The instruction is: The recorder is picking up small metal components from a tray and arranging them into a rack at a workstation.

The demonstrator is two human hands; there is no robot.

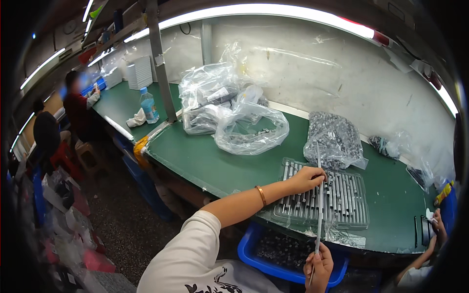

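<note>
A long, thin, pale rod (319, 215) runs upright across the front of the bench. My right hand (318, 267) is closed around its lower end, above a blue bin. Higher up, my left hand (307, 180) has its fingers pinched together where the rod passes, over a clear plastic tray (362, 195). Whatever sits between those fingertips is hidden. In the tray lie several rows of slim silver-grey rods (344, 198), some with dark sections. Small grey parts fill a clear bag (333, 139) just behind the tray.
Below the bench edge stands the blue bin (246, 248) of small parts. An open plastic bag (278, 139) and bulky wrapped bags (205, 93) lie behind. A bottle (149, 106) stands beyond the metal post (161, 63). Another person's hand (439, 225) is at right; other people sit far left.
</note>
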